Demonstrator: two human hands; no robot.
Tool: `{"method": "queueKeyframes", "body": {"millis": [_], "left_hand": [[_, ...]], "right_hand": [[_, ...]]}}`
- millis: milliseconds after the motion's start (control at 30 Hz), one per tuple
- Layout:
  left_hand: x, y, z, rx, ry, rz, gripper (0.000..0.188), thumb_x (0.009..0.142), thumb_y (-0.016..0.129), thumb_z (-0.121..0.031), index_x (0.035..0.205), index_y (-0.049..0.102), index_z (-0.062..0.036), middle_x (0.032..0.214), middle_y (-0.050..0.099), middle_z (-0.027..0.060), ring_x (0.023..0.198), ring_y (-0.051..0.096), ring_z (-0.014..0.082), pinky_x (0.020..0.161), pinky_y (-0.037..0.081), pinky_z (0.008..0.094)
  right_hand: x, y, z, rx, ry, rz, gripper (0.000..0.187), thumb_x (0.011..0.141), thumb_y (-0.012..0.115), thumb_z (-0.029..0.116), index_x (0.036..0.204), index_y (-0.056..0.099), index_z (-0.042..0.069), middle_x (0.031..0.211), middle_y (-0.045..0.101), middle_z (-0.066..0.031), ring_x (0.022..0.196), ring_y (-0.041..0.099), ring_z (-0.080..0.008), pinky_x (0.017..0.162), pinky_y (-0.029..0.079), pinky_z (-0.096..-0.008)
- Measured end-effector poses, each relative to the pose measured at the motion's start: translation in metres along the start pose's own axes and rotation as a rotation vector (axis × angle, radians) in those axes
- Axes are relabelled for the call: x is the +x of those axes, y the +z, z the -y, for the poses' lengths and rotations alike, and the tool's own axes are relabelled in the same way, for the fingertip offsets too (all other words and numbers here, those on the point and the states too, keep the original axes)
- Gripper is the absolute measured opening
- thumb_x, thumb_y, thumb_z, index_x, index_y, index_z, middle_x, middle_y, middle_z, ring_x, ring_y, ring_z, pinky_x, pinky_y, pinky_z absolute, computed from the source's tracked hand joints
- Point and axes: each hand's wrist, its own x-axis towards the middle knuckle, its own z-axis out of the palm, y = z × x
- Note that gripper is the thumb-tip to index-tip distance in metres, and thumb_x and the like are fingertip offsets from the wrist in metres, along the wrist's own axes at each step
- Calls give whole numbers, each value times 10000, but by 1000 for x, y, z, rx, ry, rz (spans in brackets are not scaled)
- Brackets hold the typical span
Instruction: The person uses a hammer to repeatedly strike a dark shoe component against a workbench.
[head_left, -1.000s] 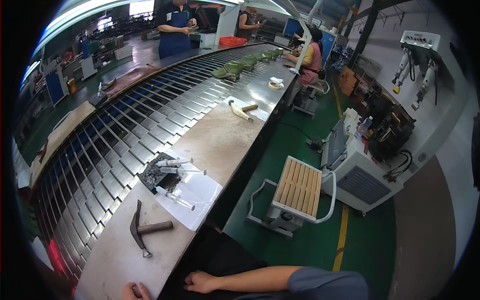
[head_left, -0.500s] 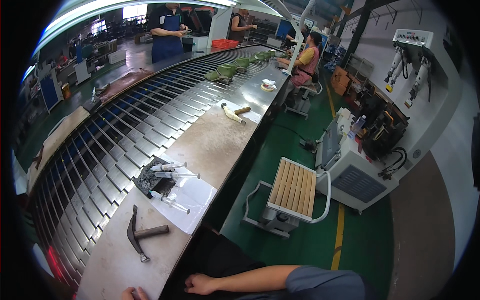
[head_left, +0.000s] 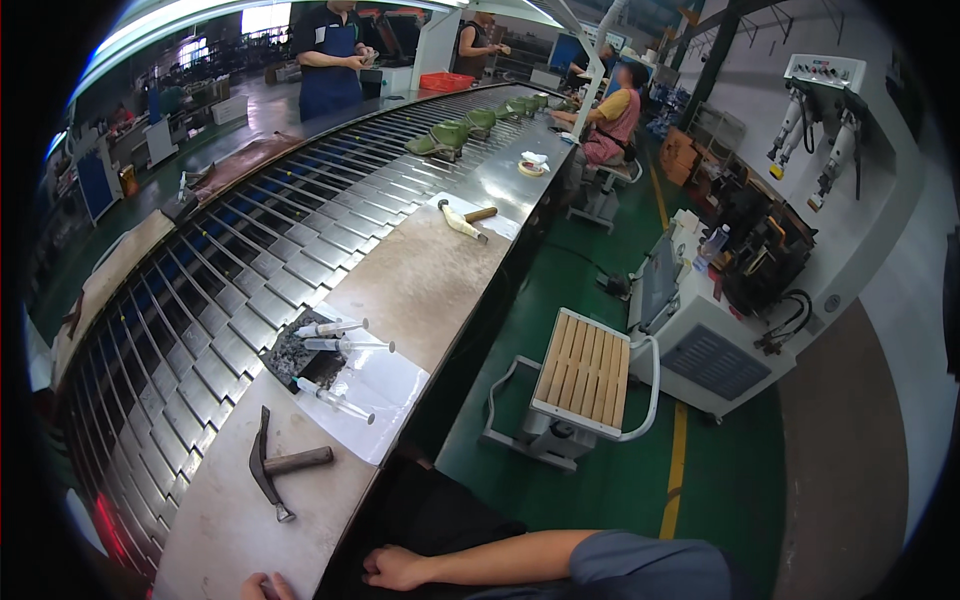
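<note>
My left hand (head_left: 266, 586) rests at the near end of the worktop, cut off by the lower edge. Its visible fingers are apart, with nothing seen between them. Over my dark-clothed lap, beside the worktop's edge, my right hand (head_left: 393, 567) is loosely curled with nothing visible in it. Nearest to both lies a hammer (head_left: 300, 460) with a long curved head and a short wooden handle. Beyond it, several syringes (head_left: 345, 345) lie across a dark speckled block (head_left: 287, 352) and a white sheet (head_left: 385, 405). A second hammer (head_left: 462, 222), its head wrapped in pale material, lies farther along.
A slatted metal conveyor (head_left: 225, 325) runs along the left, carrying green shoe-like pieces (head_left: 437, 140) farther off. To the right stand a slatted-seat stool (head_left: 583, 370) and a white machine (head_left: 700, 345). Other people work at the far end, near a red basket (head_left: 446, 81).
The whole view has shifted very slightly, so things sit a little farther left. Both my hands keep their places and poses; the hammers and syringes stay put.
</note>
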Motion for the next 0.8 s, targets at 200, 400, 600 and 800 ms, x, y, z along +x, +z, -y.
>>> {"method": "queueKeyframes", "body": {"millis": [200, 400, 600, 800], "left_hand": [[-1, 4, -2, -47, 11, 8, 269, 1060, 793, -318, 1061, 813, -50, 822, 722, 124, 737, 699, 336, 686, 556, 462], [-10, 26, 36, -115, -83, -143, 149, 928, 817, -145, 967, 714, -43, 720, 570, 119, 622, 558, 302, 612, 433, 463], [8, 25, 9, -119, -9, -74, 218, 881, 879, -211, 968, 736, -71, 734, 626, 95, 678, 641, 335, 628, 494, 485], [3, 13, 12, -125, -34, -107, 232, 856, 906, -221, 930, 743, -75, 719, 635, 80, 661, 646, 320, 612, 499, 470]], "right_hand": [[-8, -9, -11, -31, 35, 28, 416, 1007, 744, 396, 908, 725, -7, 923, 750, -232, 930, 730, -450, 868, 581, -538], [6, -2, 17, -5, 50, 114, 418, 1032, 727, 437, 928, 749, 33, 945, 765, -203, 980, 736, -422, 917, 585, -528], [-5, -22, -1, -89, 203, 177, 482, 1056, 701, 500, 921, 733, 38, 933, 766, -195, 931, 748, -410, 899, 590, -508], [1, -15, 11, -92, 209, 193, 530, 1053, 685, 550, 963, 744, 31, 1005, 773, -211, 987, 747, -423, 918, 589, -502]]}}
